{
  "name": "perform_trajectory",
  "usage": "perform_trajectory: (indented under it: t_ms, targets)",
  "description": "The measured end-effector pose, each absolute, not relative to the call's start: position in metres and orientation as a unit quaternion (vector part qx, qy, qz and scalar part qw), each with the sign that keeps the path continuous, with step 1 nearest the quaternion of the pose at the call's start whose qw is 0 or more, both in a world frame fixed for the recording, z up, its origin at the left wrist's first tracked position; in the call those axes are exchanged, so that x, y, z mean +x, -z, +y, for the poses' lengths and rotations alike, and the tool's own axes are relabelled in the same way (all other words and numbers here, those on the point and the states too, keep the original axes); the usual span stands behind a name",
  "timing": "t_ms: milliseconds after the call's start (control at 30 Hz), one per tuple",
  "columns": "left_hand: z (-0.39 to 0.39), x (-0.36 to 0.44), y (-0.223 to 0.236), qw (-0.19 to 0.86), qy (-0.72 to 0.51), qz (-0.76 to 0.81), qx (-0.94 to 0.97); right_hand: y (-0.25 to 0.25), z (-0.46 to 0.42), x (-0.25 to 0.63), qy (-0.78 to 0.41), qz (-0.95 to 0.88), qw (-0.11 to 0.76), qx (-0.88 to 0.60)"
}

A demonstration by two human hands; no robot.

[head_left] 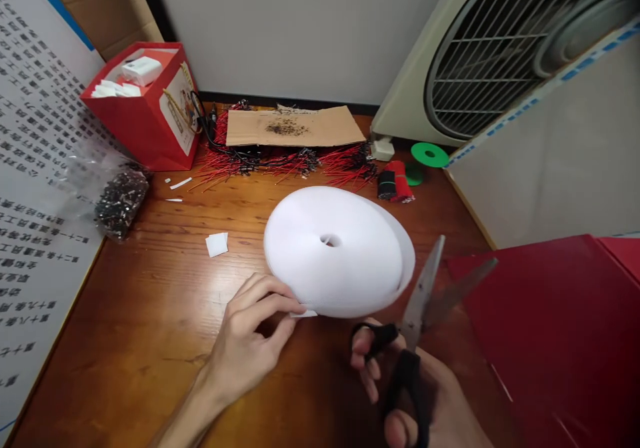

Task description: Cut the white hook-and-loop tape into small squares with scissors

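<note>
Our right hand [440, 391] grips the scissors [413, 323], blades spread wide; our left hand [253, 338] pinches the strip [309, 314], thumb against fingers, at the near edge of the roll [340, 275], which lies on the table [165, 288]; beyond, cardboard [300, 132] lies over red wires [345, 168].

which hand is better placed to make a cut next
Probably the right hand: it holds the black-handled scissors, blades open, near the white roll. The left hand pinches a small white piece by the roll's near edge, so it looks better placed to steady.

Wooden table [150, 315] with white roll [300, 261], white squares [217, 245], red bag [135, 128]
</note>
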State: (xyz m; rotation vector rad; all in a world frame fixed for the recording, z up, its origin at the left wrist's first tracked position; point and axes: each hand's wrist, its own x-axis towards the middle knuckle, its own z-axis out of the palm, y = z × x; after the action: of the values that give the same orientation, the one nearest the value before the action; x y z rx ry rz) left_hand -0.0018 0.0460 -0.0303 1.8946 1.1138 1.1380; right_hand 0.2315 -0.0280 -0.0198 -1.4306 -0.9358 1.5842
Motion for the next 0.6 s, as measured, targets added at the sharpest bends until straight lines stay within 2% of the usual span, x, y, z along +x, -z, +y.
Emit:
perform_trajectory:
  t_ms: [67, 133, 233, 300, 600]
  targets:
    - [0.046, -0.003, 0.022, 0.355, -0.433, 0.449, 0.697, 0.023, -0.021, 0.218, -0.631, -0.393, 0.411, -0.528]
    - [0.049, -0.004, 0.015, 0.426, -0.436, 0.483, 0.629, 0.027, -0.021, 0.207, -0.641, -0.394, 0.418, -0.510]
    - [0.058, -0.003, 0.007, 0.541, -0.437, 0.525, 0.491, 0.028, -0.022, 0.190, -0.617, -0.387, 0.445, -0.521]
    - [0.066, -0.001, 0.003, 0.576, -0.435, 0.543, 0.430, 0.025, -0.017, 0.178, -0.588, -0.371, 0.471, -0.542]
    - [0.068, 0.007, 0.002, 0.555, -0.477, 0.547, 0.406, 0.023, 0.023, 0.139, -0.493, -0.256, 0.578, -0.598]
